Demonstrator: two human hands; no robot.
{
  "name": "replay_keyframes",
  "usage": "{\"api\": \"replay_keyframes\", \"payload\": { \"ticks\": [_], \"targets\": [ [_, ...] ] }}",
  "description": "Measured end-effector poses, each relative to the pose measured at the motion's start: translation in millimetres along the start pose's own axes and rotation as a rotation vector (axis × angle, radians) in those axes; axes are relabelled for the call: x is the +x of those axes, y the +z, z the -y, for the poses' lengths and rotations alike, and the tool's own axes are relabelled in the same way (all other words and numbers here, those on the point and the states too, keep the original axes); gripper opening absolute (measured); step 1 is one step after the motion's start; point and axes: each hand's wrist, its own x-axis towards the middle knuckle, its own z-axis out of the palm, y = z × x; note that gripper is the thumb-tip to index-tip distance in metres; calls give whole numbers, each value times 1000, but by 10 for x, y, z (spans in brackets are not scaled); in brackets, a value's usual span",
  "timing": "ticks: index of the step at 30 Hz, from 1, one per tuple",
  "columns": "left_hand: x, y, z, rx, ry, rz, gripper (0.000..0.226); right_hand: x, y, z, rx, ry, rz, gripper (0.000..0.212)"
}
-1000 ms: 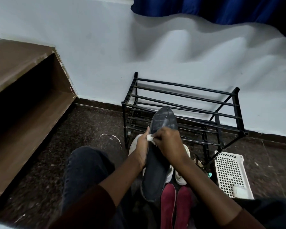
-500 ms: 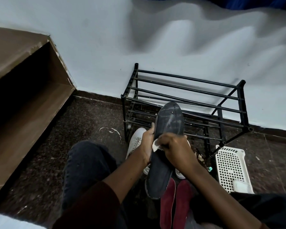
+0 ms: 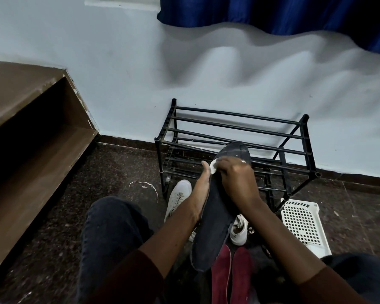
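- Head view: your left hand [image 3: 199, 189] gripped the upturned dark shoe [image 3: 215, 227]
- your right hand [image 3: 237, 183] pinched a white cloth [image 3: 213, 168] against its sole
- a black rack [image 3: 235, 115] stood behind

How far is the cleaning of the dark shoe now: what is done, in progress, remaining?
Done: the sole of the dark shoe below the hands looks evenly dark. In hand: the left hand grips the shoe sole-up, the right hand presses a white wipe near the toe. Left: pale specks on the toe end; the white sneakers and the red pair lie on the floor before the black rack.
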Motion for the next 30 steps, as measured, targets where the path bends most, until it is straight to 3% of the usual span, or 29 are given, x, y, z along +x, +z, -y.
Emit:
{"api": "replay_keyframes", "payload": {
  "ticks": [3,8,15,22,26,30],
  "targets": [
    [25,33,-47,-40,23,22,90,-212,-38,87,61,-18,26,19],
    [73,27,-80,35,31,-33,85,-512,-94,151,181,9,45,20],
    [-63,174,6,12,47,98,69,-172,-180,-18,-23,40,-10,17],
    [-106,232,-61,-4,134,138,71,-75,-264,23,75,128,-68,18],
    [-33,190,-137,17,169,75,71,-322,-313,165,200,112,40,21],
    [-39,212,-122,2,143,38,62,-435,-315,212,148,82,38,20]
  ]
}}
